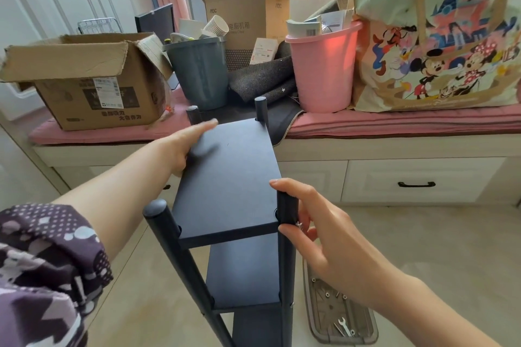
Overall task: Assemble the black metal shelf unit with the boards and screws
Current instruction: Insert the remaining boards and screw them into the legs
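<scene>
The black shelf unit stands upright before me on round black posts. Its top board [229,177] is dark and flat, and a lower board [245,270] shows beneath it. My left hand [184,146] lies flat on the top board's left edge, fingers stretched toward the far left post [193,114]. My right hand [313,222] wraps the near right post [286,262] at board height, thumb and fingers pinching a small silver screw [298,224] against the post. The near left post [169,236] stands free.
A clear plastic tray [363,335] on the tiled floor to the right holds screws and a small wrench [344,327]. Behind the shelf runs a window bench with a pink cushion, cardboard boxes, a grey bin [200,76], a pink bucket [324,70] and a cartoon tote bag.
</scene>
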`<state>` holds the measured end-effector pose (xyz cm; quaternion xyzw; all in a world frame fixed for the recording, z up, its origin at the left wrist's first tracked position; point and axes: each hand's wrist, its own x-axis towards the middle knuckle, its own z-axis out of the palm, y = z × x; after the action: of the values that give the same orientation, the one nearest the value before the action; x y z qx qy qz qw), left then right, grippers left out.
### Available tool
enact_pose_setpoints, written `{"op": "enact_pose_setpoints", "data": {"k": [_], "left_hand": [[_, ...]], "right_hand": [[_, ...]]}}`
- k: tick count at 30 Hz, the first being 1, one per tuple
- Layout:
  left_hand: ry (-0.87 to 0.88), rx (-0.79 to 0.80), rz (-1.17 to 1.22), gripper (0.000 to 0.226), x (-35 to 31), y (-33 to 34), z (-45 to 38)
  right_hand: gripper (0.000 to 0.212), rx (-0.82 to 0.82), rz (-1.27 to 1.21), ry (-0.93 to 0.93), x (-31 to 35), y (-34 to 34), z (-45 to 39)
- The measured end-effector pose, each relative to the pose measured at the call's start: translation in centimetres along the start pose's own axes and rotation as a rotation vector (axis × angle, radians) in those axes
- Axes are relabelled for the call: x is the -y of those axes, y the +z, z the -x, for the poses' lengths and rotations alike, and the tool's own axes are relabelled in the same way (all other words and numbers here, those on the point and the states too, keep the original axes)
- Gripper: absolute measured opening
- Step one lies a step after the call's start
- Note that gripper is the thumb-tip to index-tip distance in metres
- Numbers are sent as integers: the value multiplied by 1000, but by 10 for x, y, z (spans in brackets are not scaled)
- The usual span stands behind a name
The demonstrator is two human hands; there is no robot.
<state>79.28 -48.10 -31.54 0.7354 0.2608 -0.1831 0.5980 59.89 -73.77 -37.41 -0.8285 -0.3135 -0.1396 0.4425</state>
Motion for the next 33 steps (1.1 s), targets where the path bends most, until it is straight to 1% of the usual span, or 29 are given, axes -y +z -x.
{"op": "enact_pose_setpoints", "data": {"k": [3, 5, 7, 9, 11, 12, 14, 15, 17, 19, 20, 21, 22, 23, 26, 29, 31, 33], "left_hand": [[6, 39, -75, 47, 11, -1, 7], [22, 75, -55, 45, 15, -5, 10], [33, 106, -34, 47, 23, -8, 14], [44, 141, -17, 45, 32, -8, 20], [48, 186, -10, 50, 41, -9, 27], [42, 199, -4, 55, 46, -9, 32], [27, 209, 0, 64, 53, -10, 41], [22, 206, -2, 64, 55, -9, 45], [13, 180, -4, 54, 58, -6, 54], [15, 168, -13, 45, 59, -3, 58], [19, 164, -19, 42, 60, -2, 59], [21, 158, -19, 41, 60, -2, 60], [23, 152, -17, 40, 60, -2, 61], [21, 150, -15, 39, 60, -2, 61], [-4, 176, 3, 34, 60, -3, 60], [-26, 201, 20, 38, 60, -2, 58], [-30, 207, 23, 37, 60, -1, 57], [-36, 207, 18, 39, 59, 0, 57]], "right_hand": [[75, -20, -40, 46, -6, -2, 0], [79, -31, -43, 80, -9, -2, -1], [70, -27, -32, 105, -11, -1, -1], [56, -20, -43, 107, -10, -2, -1], [43, -45, -143, 122, -7, -4, -3], [42, -86, -216, 157, -6, -7, -7], [48, -204, -296, 276, -6, -11, -19], [50, -247, -279, 337, -8, -12, -29], [53, -283, -154, 408, -15, -13, -55], [39, -274, 3, 387, -23, -12, -90], [30, -261, 67, 371, -28, -10, -110], [26, -233, 116, 365, -35, -7, -130], [28, -193, 157, 374, -42, -4, -150], [35, -158, 190, 399, -51, 1, -168], [53, -129, 179, 570, -73, 11, -207], [66, -165, -35, 784, -91, 12, -227], [74, -179, -185, 854, -96, 11, -234], [80, -175, -281, 882, -100, 10, -240]]}}
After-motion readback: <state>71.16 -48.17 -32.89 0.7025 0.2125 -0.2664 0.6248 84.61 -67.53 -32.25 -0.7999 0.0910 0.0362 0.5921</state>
